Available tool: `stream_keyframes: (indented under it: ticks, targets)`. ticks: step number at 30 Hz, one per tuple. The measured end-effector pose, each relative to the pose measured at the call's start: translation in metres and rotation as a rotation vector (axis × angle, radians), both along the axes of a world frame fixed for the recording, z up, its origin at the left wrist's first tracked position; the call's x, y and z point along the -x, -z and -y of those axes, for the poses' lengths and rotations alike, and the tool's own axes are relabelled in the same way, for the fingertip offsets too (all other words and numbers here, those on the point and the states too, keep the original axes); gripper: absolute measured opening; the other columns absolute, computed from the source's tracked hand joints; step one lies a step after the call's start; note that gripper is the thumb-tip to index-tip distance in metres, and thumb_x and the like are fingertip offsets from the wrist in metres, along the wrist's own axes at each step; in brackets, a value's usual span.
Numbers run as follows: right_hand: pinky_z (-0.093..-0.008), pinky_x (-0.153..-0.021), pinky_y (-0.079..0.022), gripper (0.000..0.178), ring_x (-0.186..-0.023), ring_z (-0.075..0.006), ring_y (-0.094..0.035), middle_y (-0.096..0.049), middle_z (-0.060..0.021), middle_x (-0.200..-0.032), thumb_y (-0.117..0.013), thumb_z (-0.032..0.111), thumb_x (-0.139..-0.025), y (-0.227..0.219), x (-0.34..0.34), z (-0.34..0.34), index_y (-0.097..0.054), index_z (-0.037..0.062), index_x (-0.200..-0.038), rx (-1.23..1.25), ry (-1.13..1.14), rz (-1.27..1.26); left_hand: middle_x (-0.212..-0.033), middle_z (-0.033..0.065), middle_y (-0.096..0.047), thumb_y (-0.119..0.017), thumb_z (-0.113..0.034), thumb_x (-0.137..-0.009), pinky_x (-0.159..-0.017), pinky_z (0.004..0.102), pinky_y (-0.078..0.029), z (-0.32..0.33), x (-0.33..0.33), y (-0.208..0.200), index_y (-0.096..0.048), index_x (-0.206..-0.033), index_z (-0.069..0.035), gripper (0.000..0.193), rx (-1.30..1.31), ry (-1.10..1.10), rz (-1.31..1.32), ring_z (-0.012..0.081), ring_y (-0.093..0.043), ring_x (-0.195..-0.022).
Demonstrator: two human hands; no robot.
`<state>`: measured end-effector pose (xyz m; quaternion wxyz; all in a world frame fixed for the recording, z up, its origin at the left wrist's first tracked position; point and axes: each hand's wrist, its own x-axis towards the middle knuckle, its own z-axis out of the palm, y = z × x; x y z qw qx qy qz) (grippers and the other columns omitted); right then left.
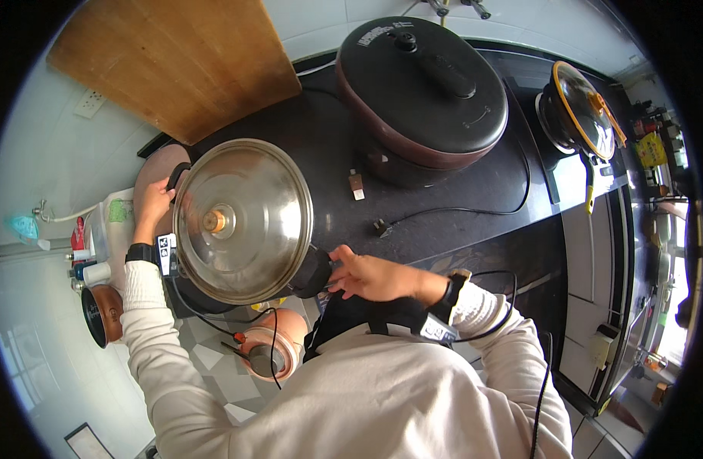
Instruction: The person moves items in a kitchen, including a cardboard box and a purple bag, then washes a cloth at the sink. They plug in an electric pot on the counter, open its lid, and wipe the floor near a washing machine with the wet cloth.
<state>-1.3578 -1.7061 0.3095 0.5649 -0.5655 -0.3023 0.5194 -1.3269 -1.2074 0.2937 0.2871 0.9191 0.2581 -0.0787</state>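
Note:
Between my two hands is a wide pot, covered by a shiny domed lid (248, 206) with a small knob (214, 221). My left hand (155, 205) is closed on the black side handle (178, 177) at its left. At the lower right of the pot, my right hand (364, 275) grips the other black handle (313, 273), its fingers curled against it. The lid sits level over the pot and hides what is inside. The pot is at the left end of the dark counter (332, 203), near its front edge.
A large lidded electric cooker (412, 92) stands at the back middle, its cord and plug (382, 227) lying on the counter. A wooden board (175, 65) leans on the wall. A lidded pan (585, 111) is at the right. Below stands an orange bucket (290, 329).

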Motion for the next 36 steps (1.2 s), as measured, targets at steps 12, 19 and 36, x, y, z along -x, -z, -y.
stream_keyframes:
  ticks: [12,19,36]
  targets:
    - [-0.0272,-0.067,-0.049,0.035,-0.091,-0.02,-0.051,-0.046,-0.0113,-0.119,-0.054,0.014,-0.07,0.133,-0.1,-0.014,-0.055,0.0042,-0.104,0.55,0.101,1.75,-0.105,0.0121,-0.059,-0.053,-0.011,-0.082,-0.074,0.0326,-0.045,0.109,-0.02,-0.112,-0.055,-0.111,-0.011,0.03,-0.558,0.205,0.317,0.0277,-0.057,-0.09]
    - [-0.0277,-0.058,-0.049,0.018,-0.086,-0.0193,-0.051,-0.051,-0.0074,-0.097,-0.056,0.016,-0.068,0.144,-0.12,-0.056,-0.061,0.0033,-0.081,0.34,0.161,1.656,-0.103,0.0115,-0.058,-0.052,-0.009,-0.082,-0.069,0.0311,-0.044,0.161,-0.066,-0.146,-0.057,-0.107,-0.007,0.025,-0.562,0.446,0.355,0.0268,-0.057,-0.085]
    - [-0.0301,-0.077,-0.037,0.006,-0.084,-0.0168,-0.048,-0.056,0.0022,-0.067,-0.057,0.015,-0.062,0.195,-0.17,-0.151,-0.06,0.0141,-0.058,0.093,0.524,1.245,-0.098,0.0108,-0.06,-0.056,-0.006,-0.079,-0.074,0.029,-0.044,0.198,-0.137,-0.113,-0.058,-0.104,-0.005,0.025,-0.402,0.659,0.14,0.0239,-0.057,-0.089]
